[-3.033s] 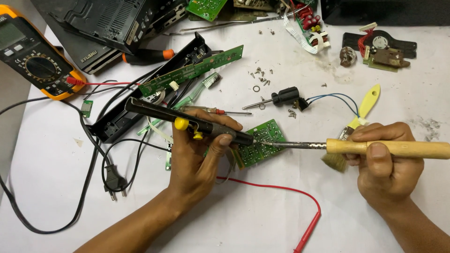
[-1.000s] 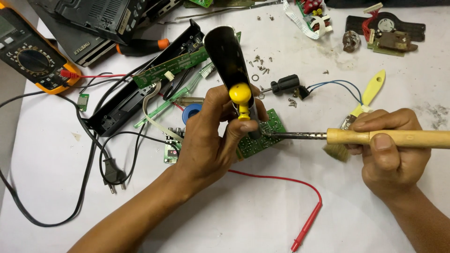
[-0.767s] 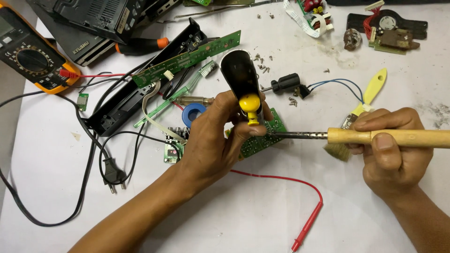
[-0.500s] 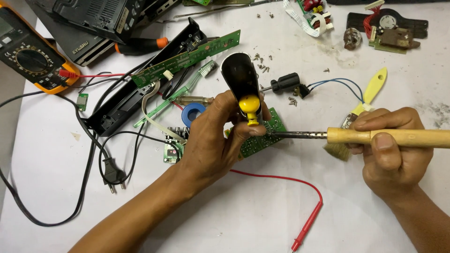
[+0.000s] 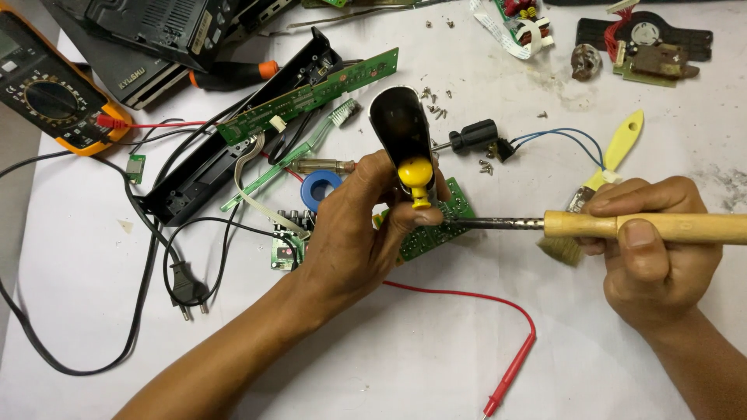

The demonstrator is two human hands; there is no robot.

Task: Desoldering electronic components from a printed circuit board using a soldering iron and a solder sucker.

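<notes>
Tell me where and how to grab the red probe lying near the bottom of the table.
Grip the red probe around its straight plastic handle, coming from above with fingers across its width. It lies flat on the white table, tip toward the lower edge, lead curving up behind it. Bare table lies on both sides of it, and the left hand and right hand are away from it.

One head-worn camera looked steeply down on the white desk (image 5: pixel 373 365) from close above. The forearms entered from the bottom edge. No second view existed to share anything.
</notes>
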